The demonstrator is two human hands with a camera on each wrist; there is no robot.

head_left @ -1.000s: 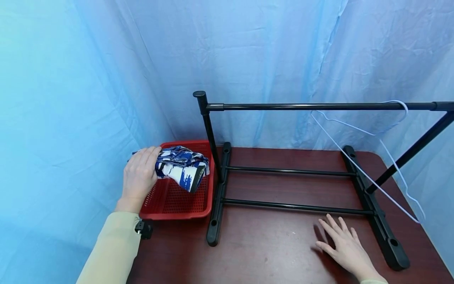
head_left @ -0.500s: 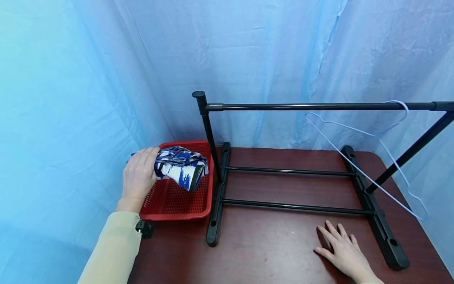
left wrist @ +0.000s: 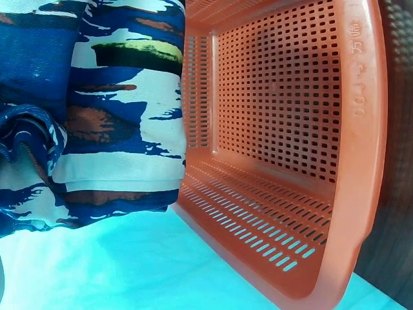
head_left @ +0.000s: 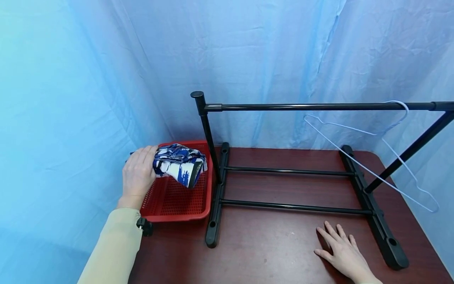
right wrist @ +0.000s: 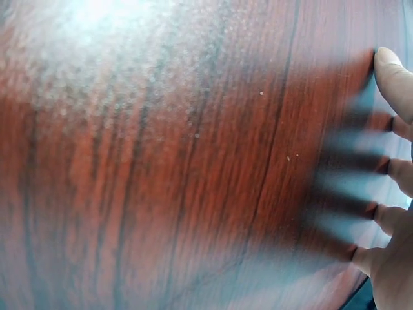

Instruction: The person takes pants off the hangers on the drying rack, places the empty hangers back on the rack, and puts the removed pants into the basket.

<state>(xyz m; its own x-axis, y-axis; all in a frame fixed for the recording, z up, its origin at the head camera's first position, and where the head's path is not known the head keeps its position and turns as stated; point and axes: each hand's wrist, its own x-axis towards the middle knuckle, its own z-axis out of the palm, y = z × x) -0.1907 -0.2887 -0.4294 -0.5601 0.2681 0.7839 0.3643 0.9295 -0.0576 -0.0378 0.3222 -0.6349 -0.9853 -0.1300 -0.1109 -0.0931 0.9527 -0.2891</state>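
A folded garment [head_left: 181, 161] in blue and white print with dark patches is held by my left hand [head_left: 138, 171] above the far part of a red plastic basket [head_left: 173, 217]. The fingertips are hidden behind the cloth. In the left wrist view the garment [left wrist: 122, 110] fills the upper left, beside the basket's perforated inside; which garment it is cannot be told from the folds. My right hand [head_left: 342, 252] rests on the table with fingers spread, holding nothing, in front of the rack. In the right wrist view its fingertips [right wrist: 387, 58] touch the wood-grain surface.
A black rack [head_left: 294, 204] stands on the brown table [head_left: 269, 244], its left foot right beside the basket. From its top bar [head_left: 305, 107], toward the right end, hangs a pale wire hanger [head_left: 347, 154]. Blue curtains [head_left: 248, 51] enclose the back and sides.
The hanger has swung on the bar, its lower right corner moving right and up. My right hand has drawn back slightly toward me. The left hand and garment have shifted slightly left and up.
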